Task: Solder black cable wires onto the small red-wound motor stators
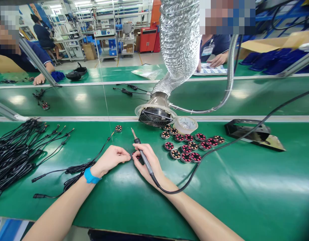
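Observation:
My right hand (149, 162) is closed around a soldering iron (145, 159), its bare tip pointing up and away from me. The thumb and fingers of that hand also touch a small round motor stator (136, 155), partly hidden by them. At the stator's left edge, my left hand (115, 157) is closed in a pinch. What lies between its fingertips is too small to make out. A blue band circles the left wrist. Beyond the left hand, another stator (118, 128) lies joined to a black cable (103, 147).
Several stators (186, 148) with red or copper windings lie right, near a tape roll (186, 124). A fan-ended duct (157, 115) hangs ahead. Black cables (16, 150) are heaped left. A soldering iron stand (252, 130) sits right, under the iron's cord. Co-workers sit across the bench.

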{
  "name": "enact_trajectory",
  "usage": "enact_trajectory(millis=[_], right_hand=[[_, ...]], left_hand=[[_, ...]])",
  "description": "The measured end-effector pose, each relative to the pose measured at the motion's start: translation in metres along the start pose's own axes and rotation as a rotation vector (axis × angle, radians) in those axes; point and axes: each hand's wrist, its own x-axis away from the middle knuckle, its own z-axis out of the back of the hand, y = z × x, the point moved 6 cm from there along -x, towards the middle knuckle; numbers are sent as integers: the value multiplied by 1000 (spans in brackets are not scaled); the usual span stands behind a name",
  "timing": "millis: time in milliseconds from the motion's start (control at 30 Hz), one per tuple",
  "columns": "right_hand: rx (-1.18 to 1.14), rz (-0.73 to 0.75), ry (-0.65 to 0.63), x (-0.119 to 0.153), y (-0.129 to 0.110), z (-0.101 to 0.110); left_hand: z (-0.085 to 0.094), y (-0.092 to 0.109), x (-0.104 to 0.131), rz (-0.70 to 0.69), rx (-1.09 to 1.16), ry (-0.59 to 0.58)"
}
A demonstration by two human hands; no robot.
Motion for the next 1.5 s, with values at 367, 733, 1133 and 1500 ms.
enact_trajectory(millis=[367,733,1133,1500], right_hand=[[39,52,-59,4,-3,0],[156,140,-26,10,-10,-1],[22,13,69,7,-14,-1],[299,264,253,1,-32,39]], left_hand=[[2,-6,-4,-38,-23,18],[-15,-4,0,65,62,-136],[5,-2,-9,-45,88,71],[15,18,2,-306,-372,356]])
